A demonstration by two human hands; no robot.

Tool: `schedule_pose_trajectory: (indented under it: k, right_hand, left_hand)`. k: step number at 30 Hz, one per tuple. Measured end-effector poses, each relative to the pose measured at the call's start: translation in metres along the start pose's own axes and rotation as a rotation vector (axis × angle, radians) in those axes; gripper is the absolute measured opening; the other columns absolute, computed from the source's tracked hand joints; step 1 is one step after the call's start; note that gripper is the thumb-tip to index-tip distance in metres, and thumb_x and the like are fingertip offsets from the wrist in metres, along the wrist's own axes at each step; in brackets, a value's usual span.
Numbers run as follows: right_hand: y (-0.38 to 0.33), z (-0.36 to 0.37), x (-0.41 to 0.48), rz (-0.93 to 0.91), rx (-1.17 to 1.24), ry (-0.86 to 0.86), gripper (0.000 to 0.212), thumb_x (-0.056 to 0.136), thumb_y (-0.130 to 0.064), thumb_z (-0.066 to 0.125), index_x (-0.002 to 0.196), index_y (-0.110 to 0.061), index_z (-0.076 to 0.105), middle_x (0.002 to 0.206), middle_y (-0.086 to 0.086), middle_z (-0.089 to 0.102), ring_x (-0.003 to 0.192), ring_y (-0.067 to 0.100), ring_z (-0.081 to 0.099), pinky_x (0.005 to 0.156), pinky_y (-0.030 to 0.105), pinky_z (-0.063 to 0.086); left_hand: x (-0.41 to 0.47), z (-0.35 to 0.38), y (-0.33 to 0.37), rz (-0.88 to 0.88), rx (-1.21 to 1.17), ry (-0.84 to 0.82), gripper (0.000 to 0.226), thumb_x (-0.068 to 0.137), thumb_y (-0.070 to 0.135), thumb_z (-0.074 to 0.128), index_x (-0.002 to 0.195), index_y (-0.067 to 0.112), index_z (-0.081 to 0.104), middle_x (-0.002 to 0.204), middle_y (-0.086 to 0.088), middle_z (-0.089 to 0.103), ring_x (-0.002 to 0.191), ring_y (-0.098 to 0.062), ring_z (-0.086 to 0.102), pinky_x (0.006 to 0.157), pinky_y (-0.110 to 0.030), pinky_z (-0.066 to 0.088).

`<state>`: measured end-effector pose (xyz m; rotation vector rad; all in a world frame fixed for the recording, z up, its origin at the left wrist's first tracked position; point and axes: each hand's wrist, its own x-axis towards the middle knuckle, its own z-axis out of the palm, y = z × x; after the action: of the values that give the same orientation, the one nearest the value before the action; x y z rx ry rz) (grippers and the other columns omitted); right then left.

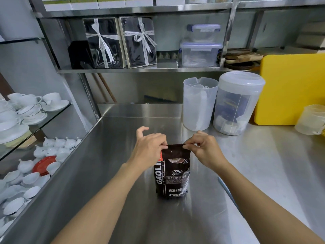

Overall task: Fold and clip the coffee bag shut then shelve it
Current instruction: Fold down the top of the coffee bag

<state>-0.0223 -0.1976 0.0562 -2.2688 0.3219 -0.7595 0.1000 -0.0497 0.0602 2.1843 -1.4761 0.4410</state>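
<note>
A dark brown coffee bag (173, 175) with white print stands upright on the steel counter (123, 173), in the lower middle of the head view. My left hand (149, 147) pinches the bag's top left corner between thumb and fingers. My right hand (202, 147) pinches the top right corner the same way. The top edge between them is bent over and flattened. A thin blue strip (226, 189), maybe a clip, lies on the counter just right of the bag, partly behind my right forearm.
A steel shelf (140, 70) above the counter holds two ribboned black gift boxes (121, 43) and stacked clear tubs (201, 53). A clear jug (199, 103), lidded canister (237, 103) and yellow board (292, 88) stand at the back right. White crockery (26, 111) fills glass shelves on the left.
</note>
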Motion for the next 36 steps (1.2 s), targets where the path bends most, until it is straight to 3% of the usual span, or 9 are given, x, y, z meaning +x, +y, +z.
schedule_pose_trajectory:
  k: [6, 9, 13, 16, 19, 24, 29, 32, 36]
  right_hand:
    - [0.008, -0.002, -0.004, 0.064, 0.084, 0.034, 0.003, 0.071, -0.004, 0.072, 0.071, -0.006, 0.074, 0.057, -0.009, 0.055, 0.064, -0.003, 0.046, 0.061, 0.009, 0.035]
    - [0.011, 0.0, -0.004, 0.129, 0.166, 0.075, 0.004, 0.07, -0.001, 0.073, 0.07, -0.004, 0.073, 0.059, -0.004, 0.054, 0.06, -0.003, 0.048, 0.06, 0.008, 0.036]
    - [0.01, 0.008, -0.002, 0.18, 0.231, 0.129, 0.005, 0.069, 0.001, 0.072, 0.069, -0.004, 0.072, 0.059, -0.004, 0.051, 0.057, -0.003, 0.049, 0.06, 0.007, 0.037]
    - [0.01, 0.01, -0.002, 0.203, 0.282, 0.152, 0.005, 0.069, 0.004, 0.072, 0.07, -0.002, 0.071, 0.059, -0.004, 0.051, 0.055, -0.005, 0.05, 0.06, 0.006, 0.038]
    - [0.013, 0.009, -0.004, 0.204, 0.285, 0.139, 0.005, 0.069, 0.004, 0.072, 0.071, -0.001, 0.071, 0.059, -0.004, 0.05, 0.055, -0.004, 0.05, 0.059, 0.006, 0.038]
    - [0.012, 0.011, -0.003, 0.225, 0.277, 0.153, 0.004, 0.069, 0.001, 0.072, 0.072, -0.001, 0.071, 0.059, -0.007, 0.053, 0.054, -0.005, 0.051, 0.058, 0.007, 0.039]
    - [0.016, 0.003, -0.005, 0.216, 0.229, 0.138, 0.003, 0.069, -0.002, 0.073, 0.07, -0.005, 0.072, 0.059, -0.01, 0.054, 0.057, -0.004, 0.05, 0.059, 0.009, 0.037]
    - [0.013, 0.005, -0.005, 0.191, 0.227, 0.124, 0.003, 0.069, -0.002, 0.073, 0.071, -0.003, 0.073, 0.06, -0.009, 0.056, 0.06, -0.005, 0.052, 0.061, 0.007, 0.038]
    - [0.012, 0.003, -0.003, 0.18, 0.223, 0.092, 0.004, 0.069, -0.004, 0.073, 0.073, -0.003, 0.073, 0.061, -0.004, 0.057, 0.061, -0.005, 0.05, 0.061, 0.009, 0.038]
  left_hand:
    - [-0.01, -0.003, -0.009, -0.103, -0.146, 0.066, 0.013, 0.08, 0.035, 0.06, 0.079, 0.023, 0.063, 0.078, 0.009, 0.067, 0.075, -0.005, 0.059, 0.104, -0.026, 0.002]
    - [-0.011, -0.003, -0.009, -0.185, -0.259, 0.034, 0.009, 0.085, 0.022, 0.059, 0.078, 0.016, 0.063, 0.077, 0.011, 0.061, 0.082, -0.002, 0.055, 0.109, -0.032, 0.003]
    - [-0.015, 0.01, 0.004, -0.425, -0.452, 0.214, 0.011, 0.079, 0.009, 0.065, 0.068, 0.009, 0.063, 0.062, 0.015, 0.053, 0.084, 0.02, 0.044, 0.106, -0.033, 0.021]
    - [-0.019, 0.014, 0.004, -0.597, -0.726, 0.308, 0.019, 0.07, 0.006, 0.073, 0.061, 0.022, 0.066, 0.064, 0.011, 0.062, 0.081, -0.004, 0.057, 0.093, -0.038, 0.042]
    - [-0.02, 0.009, 0.001, -0.659, -0.883, 0.289, 0.017, 0.067, 0.001, 0.074, 0.063, 0.016, 0.066, 0.065, 0.003, 0.063, 0.068, -0.002, 0.059, 0.077, -0.03, 0.047]
    - [-0.021, 0.012, -0.004, -0.671, -0.718, 0.285, 0.024, 0.073, 0.013, 0.071, 0.057, 0.029, 0.062, 0.065, 0.007, 0.062, 0.106, -0.033, 0.052, 0.102, -0.054, 0.035]
    - [-0.019, -0.005, 0.004, -0.388, -0.352, 0.158, 0.014, 0.079, 0.024, 0.066, 0.069, 0.028, 0.058, 0.078, 0.014, 0.062, 0.096, 0.017, 0.042, 0.104, -0.033, 0.014]
    - [-0.006, -0.017, 0.013, -0.144, -0.057, 0.06, 0.006, 0.08, 0.034, 0.063, 0.086, 0.031, 0.064, 0.092, 0.014, 0.066, 0.097, -0.006, 0.052, 0.103, -0.033, 0.005]
    - [0.012, -0.02, 0.029, -0.014, 0.08, -0.029, 0.016, 0.085, 0.034, 0.057, 0.094, 0.031, 0.069, 0.096, 0.009, 0.07, 0.099, -0.012, 0.054, 0.104, -0.034, -0.001]
